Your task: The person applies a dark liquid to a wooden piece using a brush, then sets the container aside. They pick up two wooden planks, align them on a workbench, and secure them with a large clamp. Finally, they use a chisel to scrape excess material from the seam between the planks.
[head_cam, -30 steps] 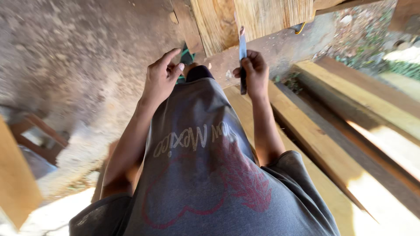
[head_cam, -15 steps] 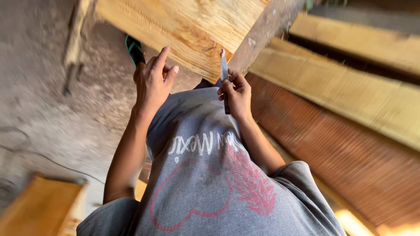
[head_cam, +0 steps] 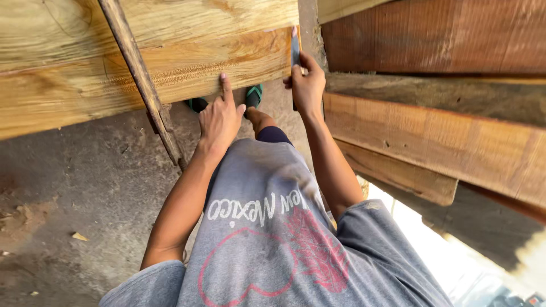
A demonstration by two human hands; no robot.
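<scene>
**Pale wood plank, two hands at its end**

Yellowish, fresh-cut wood is what fills the top of the view: a thick plank (head_cam: 142, 74) lying across, its lower face showing rough saw marks along one band. The person is standing right over it, looking straight down past a grey T-shirt (head_cam: 273, 239) with a pink print.

The left hand (head_cam: 219, 116) is up against the near edge of the plank. The index finger is stretched out straight with its tip pressed on the wood, and the other fingers are curled in loosely beside it, not spread. It isn't gripping anything, just touching.

The right hand (head_cam: 307, 85) is at the plank's right end, fingers pressed together and closed around a slim dark tool (head_cam: 295, 51) that stands upright along the end face of the board. I honestly can't tell what it is, a blade, a ruler or a pencil-like thing; it's thin and dark with a lighter tip poking above the fingers.

A weathered, thin wooden slat (head_cam: 145, 91) runs diagonally over the plank, left of the left hand. Off to the right there's a stack of darker, reddish boards (head_cam: 443, 131), close beside the right forearm. Down between the arms you can see feet in green-strapped sandals (head_cam: 253, 95) on a dusty concrete floor (head_cam: 74, 187), with a few wood chips scattered on it.
</scene>
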